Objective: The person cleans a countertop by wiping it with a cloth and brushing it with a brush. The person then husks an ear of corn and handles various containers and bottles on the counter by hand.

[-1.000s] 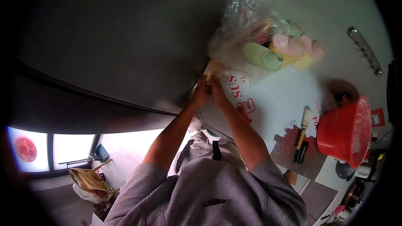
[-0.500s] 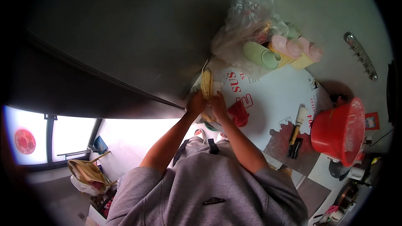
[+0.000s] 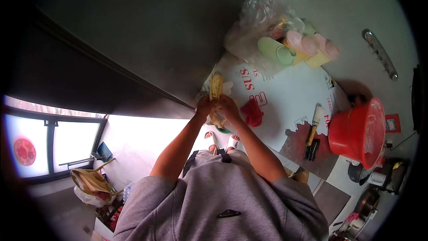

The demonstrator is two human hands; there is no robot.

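Note:
A yellow corn cob points up and away from me, its lower end between my two hands at the table's left edge. My left hand is closed round the left side of its base. My right hand is closed at the same end on the right, close against my left. Pale husk hangs below my hands. A red cloth or bag lies on the printed white tabletop, just right of my right hand.
A dark, tall surface rises at the left. Green and pink holders stand at the back beside clear plastic bags. A brush and a red bucket are at the right.
My right hand has moved left, up against my left hand at the cob's base. The view has shifted slightly, and more of the window shows.

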